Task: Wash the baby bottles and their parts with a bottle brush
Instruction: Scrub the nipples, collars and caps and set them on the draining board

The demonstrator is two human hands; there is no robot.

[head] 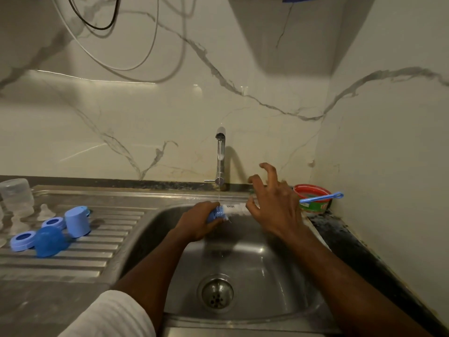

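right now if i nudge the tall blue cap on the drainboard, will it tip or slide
The blue cap looks like light, hollow plastic, so a nudge would probably move it easily. It stands upright on the ridged drainboard, so it may well tip. Being round, it would likely roll once over.

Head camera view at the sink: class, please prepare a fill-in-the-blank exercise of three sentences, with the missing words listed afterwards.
1. The left hand holds the bottle brush under a thin stream of ____ from the tap.
2. The blue caps and rings lie on the ribbed ____ to the left of the sink.
3. The right hand has its fingers ____ and holds nothing.

Missing words: water; drainboard; spread
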